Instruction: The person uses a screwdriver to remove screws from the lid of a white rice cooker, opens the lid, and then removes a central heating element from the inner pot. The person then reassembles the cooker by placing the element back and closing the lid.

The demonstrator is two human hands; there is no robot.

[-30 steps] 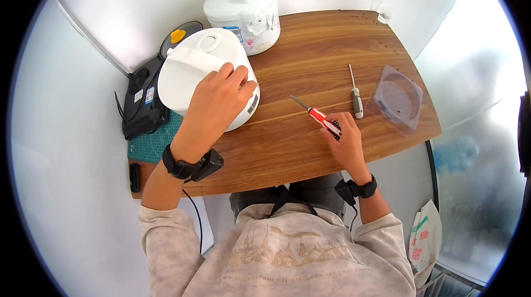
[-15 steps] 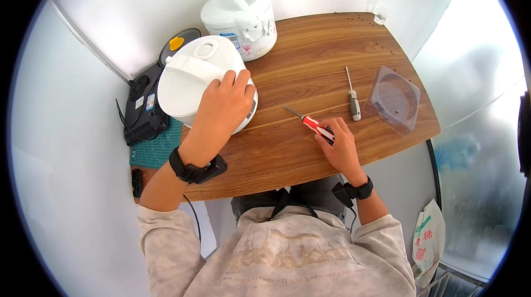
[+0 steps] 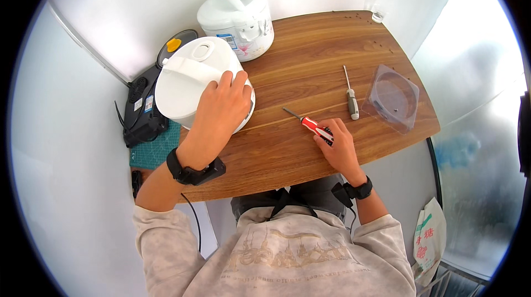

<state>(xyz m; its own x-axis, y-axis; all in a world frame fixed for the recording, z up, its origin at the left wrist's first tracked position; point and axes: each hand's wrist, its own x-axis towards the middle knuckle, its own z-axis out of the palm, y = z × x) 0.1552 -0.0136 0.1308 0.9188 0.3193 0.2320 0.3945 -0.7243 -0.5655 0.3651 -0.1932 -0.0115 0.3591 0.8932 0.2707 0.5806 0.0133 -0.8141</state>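
A white rice cooker (image 3: pixel 178 95) with a broad carrying handle stands at the table's left side. My left hand (image 3: pixel 224 97) lies over its front right edge, fingers bent down onto the lid and rim; the thumb is hidden. On the wooden table, my right hand (image 3: pixel 338 145) is closed around the handle of a red, white and black screwdriver (image 3: pixel 311 124). Its metal shaft points up and left, toward the cooker. Just beyond that hand lies a second screwdriver (image 3: pixel 353 103), grey and white, its shaft pointing away from me.
Behind stands another rice cooker (image 3: pixel 246 23) with a flower print. A clear plastic tray (image 3: pixel 394 100) lies right, a small clear cup (image 3: pixel 378 16) at the far corner with tiny dark bits nearby. A black appliance (image 3: pixel 145 114) and green cutting mat (image 3: pixel 155 150) are left.
The view has shifted very slightly. My left hand stays on the white rice cooker, and my right hand keeps the red screwdriver in the same place.
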